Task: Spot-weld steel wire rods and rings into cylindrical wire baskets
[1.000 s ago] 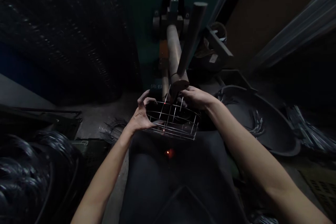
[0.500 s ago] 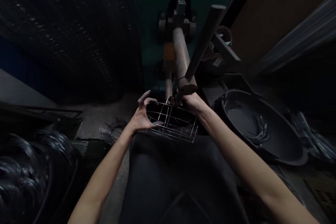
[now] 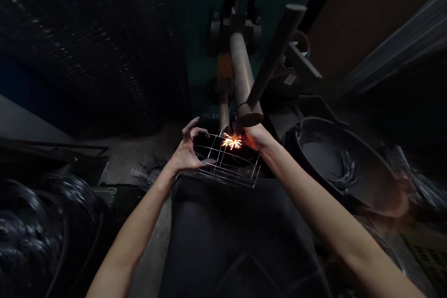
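Note:
Both my hands hold a round wire basket made of thin bright steel rods, tilted in front of my lap. My left hand grips its left rim with the fingers spread over the wires. My right hand holds its far edge, right beside the welder's lower electrode. A burst of orange sparks flies from the wires at that spot. My right hand hides part of the contact point.
The welding machine's thick arm and a second steel rod rise ahead. A black tub with wire pieces stands at right. Black wire coils lie at left, with loose wire rings near my left forearm.
Sparks now burst from the basket's far wires, where none showed half a second ago. The basket has shifted slightly toward the electrode, and the view has tilted a little.

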Demonstrator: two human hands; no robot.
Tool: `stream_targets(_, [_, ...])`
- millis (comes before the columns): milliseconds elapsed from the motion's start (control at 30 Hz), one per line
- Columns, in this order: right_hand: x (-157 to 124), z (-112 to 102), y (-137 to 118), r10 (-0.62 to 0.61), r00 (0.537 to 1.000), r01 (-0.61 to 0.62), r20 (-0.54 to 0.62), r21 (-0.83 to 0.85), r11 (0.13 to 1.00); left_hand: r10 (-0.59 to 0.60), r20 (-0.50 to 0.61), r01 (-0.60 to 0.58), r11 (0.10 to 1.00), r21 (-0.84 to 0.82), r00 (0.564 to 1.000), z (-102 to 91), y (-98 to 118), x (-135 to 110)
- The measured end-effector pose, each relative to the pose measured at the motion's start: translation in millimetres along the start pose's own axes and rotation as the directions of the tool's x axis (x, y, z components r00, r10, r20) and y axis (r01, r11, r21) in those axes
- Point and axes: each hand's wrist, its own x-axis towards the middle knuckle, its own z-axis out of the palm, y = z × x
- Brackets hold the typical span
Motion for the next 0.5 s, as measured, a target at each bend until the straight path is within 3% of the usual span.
stream_targets(133, [5, -3, 0, 0.022, 0.999, -0.019, -0.04, 0.09, 0.996, 0.011, 0.023, -0.01, 1.0, -0.022, 1.0, -4.2, -4, 4])
stream_targets(333, [-4, -11, -28, 0.119, 0.981, -0.11, -0.156, 0.063, 0.992, 0.054, 0.115, -0.062, 0.996, 0.061, 0.992, 0.5, -3, -10])
stream_targets(400, [-26, -17, -33, 0.14, 0.973, -0.14, -0.182, 0.013, 0.99, 0.117, 0.134, -0.135, 0.982, 0.134, 0.984, 12.6, 13, -25])
stream_targets(500, [-82, -31, -36, 0.124, 0.967, -0.164, -0.221, -0.172, 0.971, 0.227, 0.265, -0.29, 0.929, 0.23, 0.937, 34.5, 62, -52])
